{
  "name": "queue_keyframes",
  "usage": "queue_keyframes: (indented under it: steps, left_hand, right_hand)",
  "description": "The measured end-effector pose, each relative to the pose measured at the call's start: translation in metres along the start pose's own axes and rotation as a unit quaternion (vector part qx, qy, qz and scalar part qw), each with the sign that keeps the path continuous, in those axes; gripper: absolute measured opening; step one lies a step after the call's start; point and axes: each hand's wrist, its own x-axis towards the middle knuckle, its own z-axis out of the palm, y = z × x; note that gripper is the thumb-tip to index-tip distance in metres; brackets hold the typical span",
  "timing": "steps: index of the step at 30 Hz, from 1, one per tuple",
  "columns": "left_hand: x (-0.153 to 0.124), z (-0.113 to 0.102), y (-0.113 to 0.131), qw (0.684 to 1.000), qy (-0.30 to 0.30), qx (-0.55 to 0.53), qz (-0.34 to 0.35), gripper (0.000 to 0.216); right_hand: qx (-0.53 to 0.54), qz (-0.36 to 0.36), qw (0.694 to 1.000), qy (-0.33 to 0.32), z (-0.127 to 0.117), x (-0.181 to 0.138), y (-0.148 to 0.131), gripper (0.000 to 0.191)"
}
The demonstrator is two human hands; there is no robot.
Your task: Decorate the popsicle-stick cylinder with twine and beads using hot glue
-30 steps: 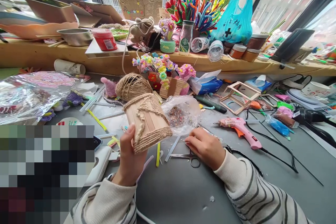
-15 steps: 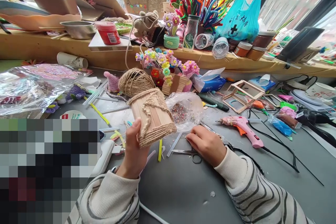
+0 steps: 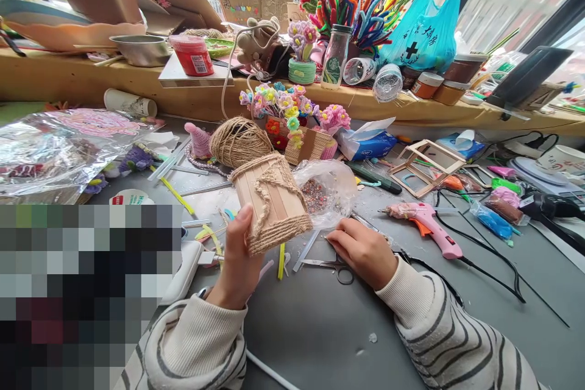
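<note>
My left hand [image 3: 237, 262] is wrapped round the lower left of a small holder of flat wooden sticks [image 3: 274, 207], lifted and tilted above the table. Twine is wound round its top and bottom rims, and more twine zigzags across its front. On the tabletop rests my right hand [image 3: 363, 250], fingers bent and pressed together at the tips; whatever they pinch, if anything, is hidden. Small scissors [image 3: 336, 267] lie just under and beside those fingers. Behind them sits a clear plastic bag of tiny beads [image 3: 320, 192]. A ball of twine [image 3: 241, 141] stands behind the holder.
A pink glue gun [image 3: 425, 225] with a black cord lies to the right. Further back are a wooden frame [image 3: 427, 164], a blue tissue pack [image 3: 372, 140] and fuzzy flowers [image 3: 283, 106]. A ledge [image 3: 283, 94] with jars and pipe cleaners runs behind. A white power bank [image 3: 183, 274] lies left.
The whole view has shifted slightly, with the scene sitting a little further right. Both hands and the stick holder keep nearly the same pose.
</note>
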Motion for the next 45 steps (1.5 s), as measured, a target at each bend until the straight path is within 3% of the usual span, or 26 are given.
queue_keyframes:
  steps: [6, 11, 13, 17, 20, 22, 25, 29, 32, 38, 45]
  left_hand:
    - [0.000, 0.000, -0.001, 1.000, -0.007, -0.003, -0.004, 0.031]
    - [-0.001, -0.001, -0.003, 0.999, -0.017, 0.018, -0.025, 0.034]
    - [-0.002, -0.002, -0.005, 0.998, -0.035, 0.035, -0.048, 0.035]
    - [-0.005, -0.003, -0.006, 0.993, -0.089, 0.055, -0.059, 0.034]
    - [-0.007, -0.003, -0.007, 0.990, -0.118, 0.067, -0.047, 0.036]
    - [-0.007, -0.004, -0.007, 0.987, -0.138, 0.074, -0.040, 0.041]
    - [-0.008, -0.005, -0.007, 0.981, -0.172, 0.084, -0.037, 0.047]
    - [-0.008, -0.009, -0.007, 0.971, -0.215, 0.102, -0.023, 0.053]
    - [-0.008, -0.013, -0.008, 0.967, -0.231, 0.110, -0.017, 0.057]
    - [-0.010, -0.013, -0.008, 0.963, -0.242, 0.104, -0.053, 0.062]
    - [-0.013, -0.012, -0.009, 0.961, -0.258, 0.085, -0.048, 0.065]
  right_hand:
    - [0.092, 0.057, 0.994, 0.021, -0.004, 0.002, -0.002, 0.020]
    - [0.202, 0.139, 0.969, 0.043, -0.024, 0.010, -0.007, 0.014]
    - [0.272, 0.184, 0.943, 0.056, -0.036, 0.015, -0.011, 0.014]
    - [0.467, 0.274, 0.836, 0.088, -0.058, 0.022, -0.021, 0.008]
    - [0.498, 0.280, 0.814, 0.102, -0.068, 0.028, -0.024, 0.004]
    - [0.492, 0.270, 0.819, 0.119, -0.073, 0.034, -0.024, 0.004]
    - [0.437, 0.240, 0.852, 0.159, -0.079, 0.046, -0.024, 0.004]
    - [0.251, 0.173, 0.926, 0.222, -0.085, 0.058, -0.028, 0.005]
    - [0.119, 0.101, 0.957, 0.244, -0.086, 0.060, -0.033, 0.011]
    - [-0.043, 0.006, 0.967, 0.250, -0.085, 0.055, -0.042, 0.014]
    - [-0.092, -0.038, 0.969, 0.224, -0.084, 0.052, -0.046, 0.016]
